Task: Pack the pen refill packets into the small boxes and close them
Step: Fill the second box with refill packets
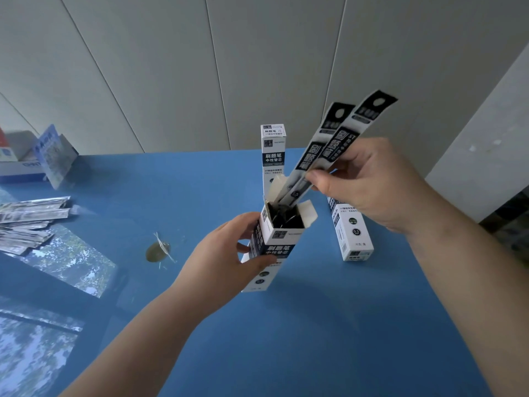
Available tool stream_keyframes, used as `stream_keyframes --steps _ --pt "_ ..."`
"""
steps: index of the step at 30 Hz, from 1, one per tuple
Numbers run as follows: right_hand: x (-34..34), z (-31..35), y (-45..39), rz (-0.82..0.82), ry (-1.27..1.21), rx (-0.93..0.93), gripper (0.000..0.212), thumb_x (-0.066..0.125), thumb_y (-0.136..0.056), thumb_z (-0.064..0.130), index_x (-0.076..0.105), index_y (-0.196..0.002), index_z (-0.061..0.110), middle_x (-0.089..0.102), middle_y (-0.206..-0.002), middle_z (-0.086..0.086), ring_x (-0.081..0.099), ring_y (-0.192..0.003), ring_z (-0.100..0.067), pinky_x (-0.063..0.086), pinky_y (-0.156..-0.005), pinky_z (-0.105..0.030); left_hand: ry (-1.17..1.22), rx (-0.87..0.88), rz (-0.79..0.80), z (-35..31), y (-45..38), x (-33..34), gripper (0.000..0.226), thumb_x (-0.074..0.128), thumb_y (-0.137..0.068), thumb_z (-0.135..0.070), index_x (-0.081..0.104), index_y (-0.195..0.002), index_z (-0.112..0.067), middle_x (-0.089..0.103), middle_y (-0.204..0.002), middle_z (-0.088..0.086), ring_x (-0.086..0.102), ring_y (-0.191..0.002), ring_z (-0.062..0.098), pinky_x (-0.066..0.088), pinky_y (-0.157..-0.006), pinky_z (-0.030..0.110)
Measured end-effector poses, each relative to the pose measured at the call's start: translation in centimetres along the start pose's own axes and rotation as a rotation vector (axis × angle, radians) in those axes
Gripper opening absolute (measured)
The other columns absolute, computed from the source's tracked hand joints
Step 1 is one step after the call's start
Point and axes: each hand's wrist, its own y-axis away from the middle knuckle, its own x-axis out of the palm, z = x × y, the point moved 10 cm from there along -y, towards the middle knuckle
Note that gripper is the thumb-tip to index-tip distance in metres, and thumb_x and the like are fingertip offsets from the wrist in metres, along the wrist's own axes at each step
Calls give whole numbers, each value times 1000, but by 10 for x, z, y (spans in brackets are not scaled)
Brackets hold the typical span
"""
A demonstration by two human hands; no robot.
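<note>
Head view: right grip (369, 181) pinches refill packets (329, 150), tips inside open box (272, 239); left grip (226, 253) wraps box.

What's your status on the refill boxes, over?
Left hand grips open box. Right hand pinches two refill packets, lower ends in the box mouth. Flaps up, nothing blocking.

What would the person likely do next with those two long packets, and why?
Probably slide them down: the right hand pinches two black-and-white refill packets whose lower ends already sit in the open white box that the left hand grips, with most of their length sticking out.
</note>
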Motion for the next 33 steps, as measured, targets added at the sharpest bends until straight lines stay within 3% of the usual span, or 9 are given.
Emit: stream_keyframes --steps 4,7,13,17,21,23,26,30,33 --pt "4 -11 -3 35 148 46 16 73 -83 25 78 -97 20 79 -94 4 75 -87 -19 61 -82 -41 7 36 17 -7 -1 4 50 61 -76 -53 47 -124 -57 60 -119 -37 58 -113 -6 53 -86 24" --pt "11 -17 -5 81 191 62 14 70 -82 25 77 -91 17 76 -82 7 65 -68 -5 49 -65 -23 34 41 19 -8 -3 3 51 65 -77 -49 49 -125 -55 62 -119 -35 59 -113 -5 53 -86 25" --pt "25 -24 -3 176 133 134 10 68 -87 7 76 -90 12 76 -82 -2 60 -67 -1 45 -65 -11 65 43 19 -10 -6 2 49 71 -79 -38 52 -122 -53 63 -117 -34 60 -112 -5 51 -85 22" --pt "31 -20 -2 264 103 139 24 63 -83 15 79 -98 25 79 -97 0 71 -93 -25 54 -86 -35 88 57 42 -12 -5 5 48 75 -83 -25 55 -119 -50 65 -115 -31 63 -108 -5 50 -83 13" --pt "18 -11 -8 171 43 110 38 77 -72 45 76 -107 29 72 -97 -15 59 -81 -31 52 -82 -49 91 53 36 -10 -4 4 45 73 -82 -29 55 -117 -51 66 -115 -29 63 -108 -3 47 -85 9" --pt "10 -5 -11 110 12 89 33 79 -72 47 77 -103 37 77 -97 -4 65 -87 -33 54 -87 -51 63 54 45 -9 -5 4 47 73 -83 -30 53 -121 -51 65 -118 -30 61 -112 -3 51 -85 14" --pt "8 -2 -14 103 31 85 18 79 -76 41 79 -93 38 80 -95 12 75 -93 -10 56 -90 -37 37 57 40 -9 -6 3 49 70 -82 -36 52 -126 -49 64 -119 -31 60 -115 -1 51 -88 24" --pt "19 -11 -11 115 99 122 16 82 -78 25 78 -93 26 81 -90 8 77 -90 -14 61 -87 -44 57 68 -6 -13 -8 -2 47 70 -81 -38 53 -122 -51 63 -118 -32 60 -112 -4 51 -85 20" --pt "26 -13 -8 132 124 119 14 83 -82 18 78 -86 31 78 -84 16 73 -76 -2 57 -70 -21 78 60 -25 -13 -11 -4 47 73 -83 -32 54 -121 -50 65 -117 -30 61 -112 -3 53 -85 24"
